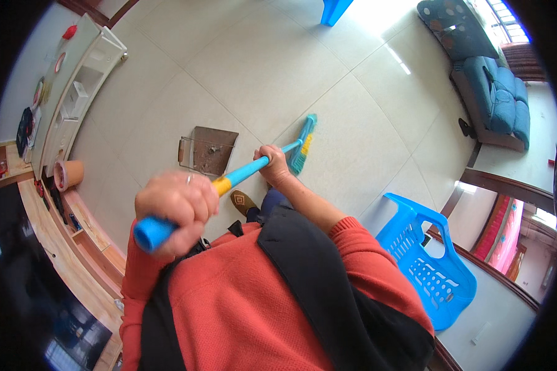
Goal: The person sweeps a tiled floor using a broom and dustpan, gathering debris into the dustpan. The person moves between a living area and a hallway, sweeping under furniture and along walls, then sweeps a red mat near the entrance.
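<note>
A broom with a blue and yellow handle [247, 172] slants across the view. My left hand [178, 208], slightly blurred and with a ring on one finger, is closed around the top end of the handle. Lower down, my right hand [273, 162] grips the same handle. The broom head [303, 146], with teal and yellow bristles, rests on the tiled floor, to the right of the dustpan. That brown dustpan [213, 149] has a wire handle with a wooden grip and holds some grey debris; neither hand touches it.
A blue plastic chair [427, 273] stands close on my right. On the left are a white cabinet [81, 88], an orange bin [69, 175] and a wooden TV unit [55, 250]. A blue sofa [503, 99] stands at the far right, with dark footwear [466, 128] beside it.
</note>
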Demonstrator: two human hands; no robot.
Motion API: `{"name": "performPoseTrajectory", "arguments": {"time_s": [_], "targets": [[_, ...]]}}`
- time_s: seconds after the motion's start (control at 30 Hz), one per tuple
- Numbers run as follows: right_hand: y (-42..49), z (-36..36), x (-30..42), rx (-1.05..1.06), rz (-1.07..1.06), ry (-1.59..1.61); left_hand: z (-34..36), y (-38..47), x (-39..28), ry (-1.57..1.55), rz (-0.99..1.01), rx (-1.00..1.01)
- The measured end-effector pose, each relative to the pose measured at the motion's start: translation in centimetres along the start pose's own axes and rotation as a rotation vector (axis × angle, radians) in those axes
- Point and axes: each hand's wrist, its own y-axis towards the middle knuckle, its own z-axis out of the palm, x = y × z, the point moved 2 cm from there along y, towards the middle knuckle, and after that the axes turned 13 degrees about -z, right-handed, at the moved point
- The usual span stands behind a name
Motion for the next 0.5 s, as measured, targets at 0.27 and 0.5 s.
{"name": "performPoseTrajectory", "arguments": {"time_s": [0.27, 0.5], "targets": [[9.8, -8.0, -5.5, 0.256, -0.06, -0.096, 1.3, 3.4, 1.6, 0.212, 0.106, -0.064], [12.2, -8.3, -11.9, -0.044, -0.08, -0.291, 1.4, 7.7, 14.5, 0.159, -0.263, -0.315]]}}
